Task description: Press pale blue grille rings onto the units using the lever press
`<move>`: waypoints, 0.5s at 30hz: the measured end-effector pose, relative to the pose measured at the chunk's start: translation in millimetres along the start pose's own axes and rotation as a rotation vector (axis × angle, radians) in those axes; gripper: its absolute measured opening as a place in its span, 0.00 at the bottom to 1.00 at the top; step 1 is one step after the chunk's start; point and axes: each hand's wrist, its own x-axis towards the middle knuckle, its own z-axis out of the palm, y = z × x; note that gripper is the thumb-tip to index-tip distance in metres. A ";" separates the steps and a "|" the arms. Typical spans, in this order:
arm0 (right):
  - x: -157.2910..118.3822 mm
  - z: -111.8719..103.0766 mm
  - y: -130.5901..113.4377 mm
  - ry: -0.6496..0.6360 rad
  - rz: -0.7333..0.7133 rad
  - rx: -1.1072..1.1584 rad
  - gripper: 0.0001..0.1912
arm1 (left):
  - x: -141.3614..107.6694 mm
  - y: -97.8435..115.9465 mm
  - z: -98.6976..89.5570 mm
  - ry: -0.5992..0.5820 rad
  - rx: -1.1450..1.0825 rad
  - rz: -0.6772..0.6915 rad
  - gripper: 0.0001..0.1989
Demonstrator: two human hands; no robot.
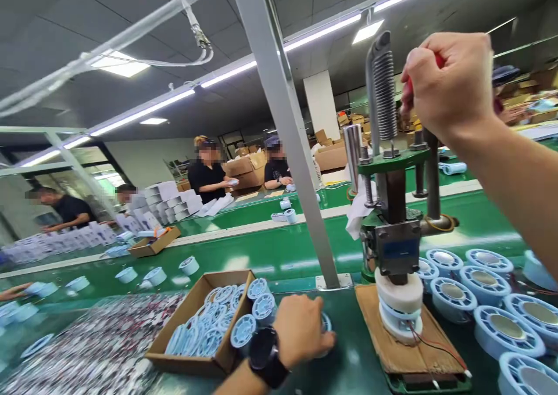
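My right hand [453,81] is wrapped round the red handle [439,61] of a green hand press [394,162] with a coil spring. Under the press's white round head [399,290] sits a light blue round part [400,316] with red and black wires, on a cardboard-covered base [414,348]. My left hand [303,328], wearing a black watch [267,354], reaches over the green table between the press and a cardboard box [192,366]. Its fingers cover most of a light blue round part [326,324]; how they hold it is hidden.
Light blue round parts with metal discs [508,325] crowd the right side. Wired pieces [100,343] lie spread at the left. A grey post [288,104] rises behind my left hand. Across the green conveyor [244,244], several people sit or stand.
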 end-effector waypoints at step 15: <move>-343.0 -46.5 -15.8 -0.434 0.726 0.016 0.42 | -26.6 -194.5 -15.5 0.169 -0.114 -0.536 0.08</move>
